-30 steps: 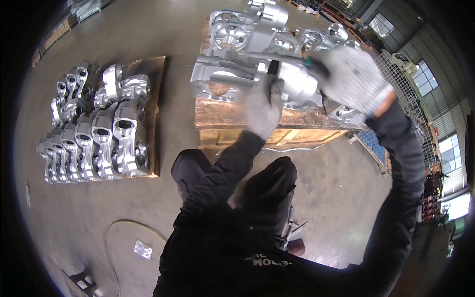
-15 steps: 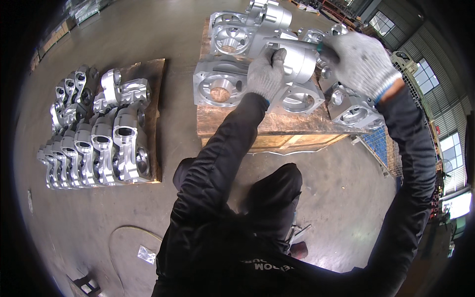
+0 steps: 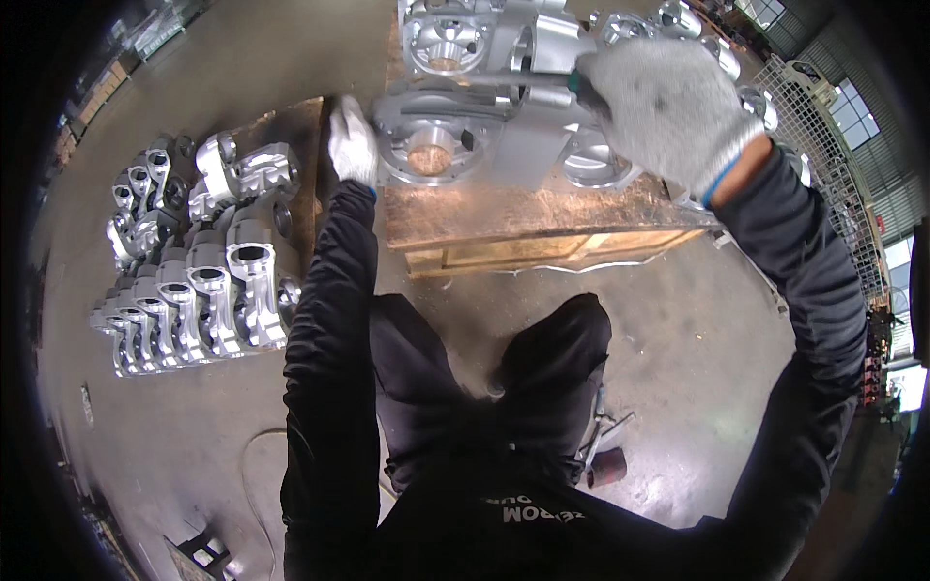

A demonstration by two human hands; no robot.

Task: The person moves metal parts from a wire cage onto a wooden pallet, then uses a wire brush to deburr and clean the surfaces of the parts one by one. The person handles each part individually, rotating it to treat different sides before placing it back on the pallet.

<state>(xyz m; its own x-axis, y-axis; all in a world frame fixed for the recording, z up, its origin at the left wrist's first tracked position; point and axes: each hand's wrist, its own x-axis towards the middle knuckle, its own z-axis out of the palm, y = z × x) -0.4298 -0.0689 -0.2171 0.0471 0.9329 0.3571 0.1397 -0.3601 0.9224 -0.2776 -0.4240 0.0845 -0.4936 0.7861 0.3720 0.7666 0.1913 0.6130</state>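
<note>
Right hand [image 3: 670, 111], closed round a tool [image 3: 554, 81] whose shaft runs left across the near casting [image 3: 528, 145]; blur hides where the tip rests. This casting lies at the near left of a wooden crate [image 3: 504, 223]. Left hand [image 3: 352, 145], blurred, fingers extended and apparently empty, is at the casting's left end; contact cannot be told. Further castings [image 3: 206, 295] stand on a pallet [image 3: 304, 184] at left. Step in hand, as judged: tool work on the casting. The next move calls for a firm, controlled stroke.
</note>
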